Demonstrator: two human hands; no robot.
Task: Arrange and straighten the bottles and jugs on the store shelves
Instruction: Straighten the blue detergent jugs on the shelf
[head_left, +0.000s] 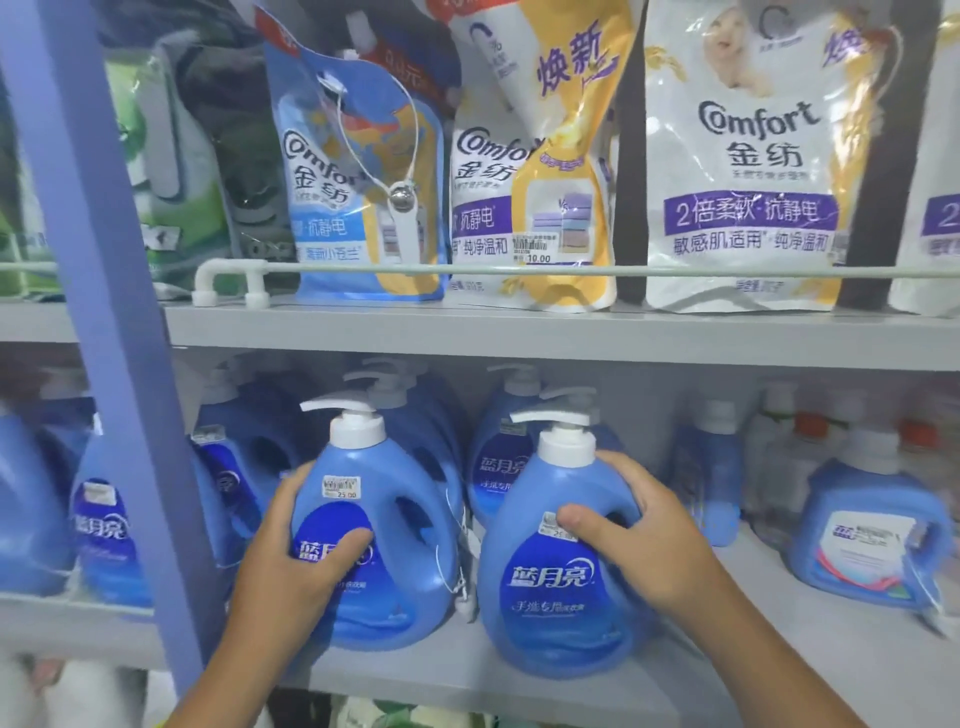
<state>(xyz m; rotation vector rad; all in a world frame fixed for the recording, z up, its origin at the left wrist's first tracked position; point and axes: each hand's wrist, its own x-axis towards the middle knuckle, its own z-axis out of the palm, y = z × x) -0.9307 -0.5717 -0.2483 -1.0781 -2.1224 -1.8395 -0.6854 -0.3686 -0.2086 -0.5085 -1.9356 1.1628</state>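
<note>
We noted two front pump jugs, 蓝月亮: left hand (291, 540) gripped the left jug (379, 525), right hand (634, 540) the right jug (556, 587). Three Comfort pouches (748, 156) above.

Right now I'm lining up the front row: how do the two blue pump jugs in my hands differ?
The left blue plastic pump jug sits farther back; the right blue plastic pump jug is nearer the shelf edge. The left's price sticker shows fully; the right's is partly under the thumb. Both stand upright, pump nozzles pointing left.
</note>
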